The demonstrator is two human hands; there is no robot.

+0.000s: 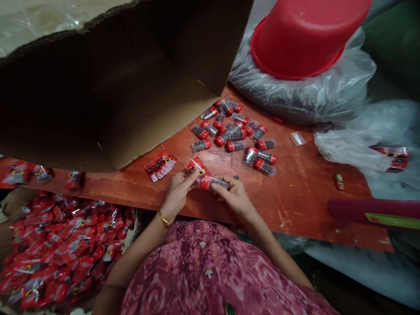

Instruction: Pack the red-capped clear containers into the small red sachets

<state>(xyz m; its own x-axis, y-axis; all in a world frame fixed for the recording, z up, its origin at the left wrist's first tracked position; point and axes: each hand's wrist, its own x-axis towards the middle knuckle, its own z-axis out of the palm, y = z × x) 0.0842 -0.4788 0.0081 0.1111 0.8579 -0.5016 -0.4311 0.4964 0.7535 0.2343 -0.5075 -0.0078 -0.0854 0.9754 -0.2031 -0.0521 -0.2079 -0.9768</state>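
My left hand (179,191) pinches a small red printed packet (196,166) at the near edge of the red wooden table (305,192). My right hand (232,192) grips a clear tube with a red cap (215,182), its capped end lying against the packet's mouth. Both hands are closed on these two things and touch each other. Just beyond them lies a pile of several like red-capped tubes (236,133). A fanned stack of red packets (160,165) lies to the left of my left hand.
A large open cardboard box (108,87) lies on its side over the table's left. A red plastic tub (302,39) sits upturned on a clear bag of dark goods (311,94). Below left, a heap of filled red packets (59,249). More plastic bags (361,144) at right.
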